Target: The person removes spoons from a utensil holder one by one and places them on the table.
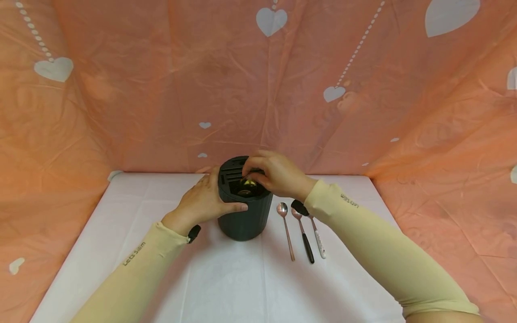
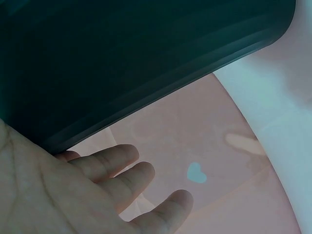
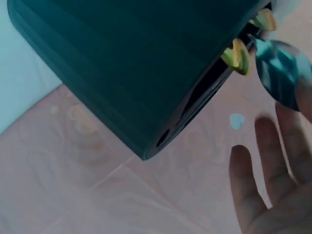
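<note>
A dark green utensil holder [image 1: 242, 224] stands upright on the white-covered table, its top slotted at the back left. My left hand [image 1: 203, 199] grips its left side near the rim, thumb across the front and fingers toward the back; the left wrist view shows several of those fingers [image 2: 119, 183] off the wall. Over the opening, my right hand [image 1: 278, 175] pinches a shiny spoon bowl [image 3: 280, 70] between thumb and fingers. The spoon's handle is hidden inside the holder. Gold-coloured spoon heads [image 3: 237, 57] stick out of the opening beside it.
Right of the holder lie a copper-coloured spoon [image 1: 287, 233], a black-handled spoon [image 1: 307, 244] and a white-handled spoon [image 1: 320, 242], the latter two partly hidden by the right wrist's camera strap. A pink curtain [image 1: 181, 89] with white hearts hangs behind and beside the table.
</note>
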Action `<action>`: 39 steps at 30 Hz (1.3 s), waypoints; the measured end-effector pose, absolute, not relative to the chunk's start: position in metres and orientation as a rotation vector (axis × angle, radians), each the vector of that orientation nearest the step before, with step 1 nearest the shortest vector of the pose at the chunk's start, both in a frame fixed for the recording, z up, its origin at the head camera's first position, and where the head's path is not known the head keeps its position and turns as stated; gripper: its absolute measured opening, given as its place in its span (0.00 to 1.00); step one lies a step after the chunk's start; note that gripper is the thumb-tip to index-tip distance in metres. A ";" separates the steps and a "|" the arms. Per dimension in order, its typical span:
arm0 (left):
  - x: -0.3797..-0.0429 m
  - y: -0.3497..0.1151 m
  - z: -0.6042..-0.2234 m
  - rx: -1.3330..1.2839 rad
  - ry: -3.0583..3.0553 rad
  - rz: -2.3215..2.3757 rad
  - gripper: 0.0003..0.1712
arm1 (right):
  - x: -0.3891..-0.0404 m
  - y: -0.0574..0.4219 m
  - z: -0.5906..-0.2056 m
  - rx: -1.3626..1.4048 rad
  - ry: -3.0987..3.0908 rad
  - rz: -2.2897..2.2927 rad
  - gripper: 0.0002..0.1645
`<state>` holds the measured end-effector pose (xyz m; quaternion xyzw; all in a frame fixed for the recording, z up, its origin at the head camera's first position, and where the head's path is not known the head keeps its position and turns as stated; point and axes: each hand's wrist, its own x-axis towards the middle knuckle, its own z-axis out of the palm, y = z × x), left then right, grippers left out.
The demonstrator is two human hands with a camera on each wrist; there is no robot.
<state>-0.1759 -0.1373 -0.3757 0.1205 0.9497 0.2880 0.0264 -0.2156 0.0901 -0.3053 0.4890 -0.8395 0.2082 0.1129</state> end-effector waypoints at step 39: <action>-0.174 -0.135 -0.376 0.329 2.934 0.848 0.84 | -0.214 0.130 -0.269 1.253 -2.096 0.693 0.18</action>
